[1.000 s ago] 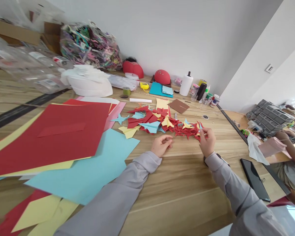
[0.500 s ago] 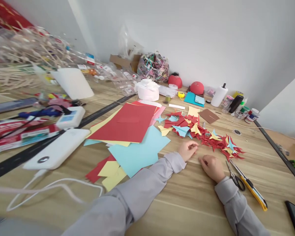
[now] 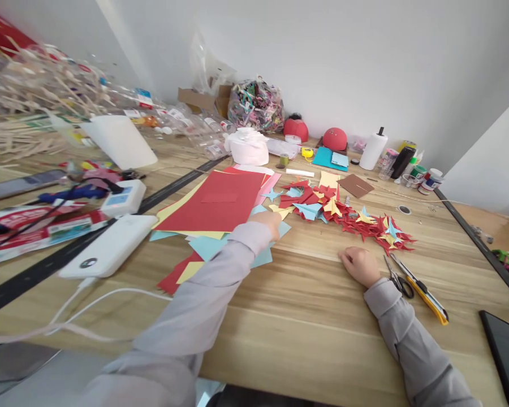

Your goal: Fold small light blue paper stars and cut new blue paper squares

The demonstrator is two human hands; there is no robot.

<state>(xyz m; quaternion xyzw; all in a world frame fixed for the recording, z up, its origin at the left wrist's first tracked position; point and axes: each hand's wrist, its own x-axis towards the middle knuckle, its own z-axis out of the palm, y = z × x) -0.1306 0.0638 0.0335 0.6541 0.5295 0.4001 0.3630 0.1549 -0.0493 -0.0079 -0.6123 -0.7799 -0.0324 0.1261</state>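
My left hand (image 3: 268, 221) is over the light blue paper (image 3: 262, 259), beside the red sheets (image 3: 214, 206); its fingers are mostly hidden, and what it may touch cannot be made out. My right hand (image 3: 360, 264) rests on the wooden table with curled fingers and nothing visible in it. Behind it lies a heap of folded red paper pieces (image 3: 352, 223), with blue and yellow ones among them. Scissors (image 3: 401, 281) and a yellow utility knife (image 3: 426, 294) lie just right of my right hand.
A white power bank (image 3: 110, 246) with a cable lies at the left. A black phone (image 3: 504, 353) is at the right edge. Along the wall stand a white bottle (image 3: 373, 150), small jars and a bag of colourful bits (image 3: 257, 104). Plastic bottles and sticks fill the back left.
My left hand has moved left, from beside my right hand to over the blue paper. My right hand stays near the scissors. The view has shifted slightly.
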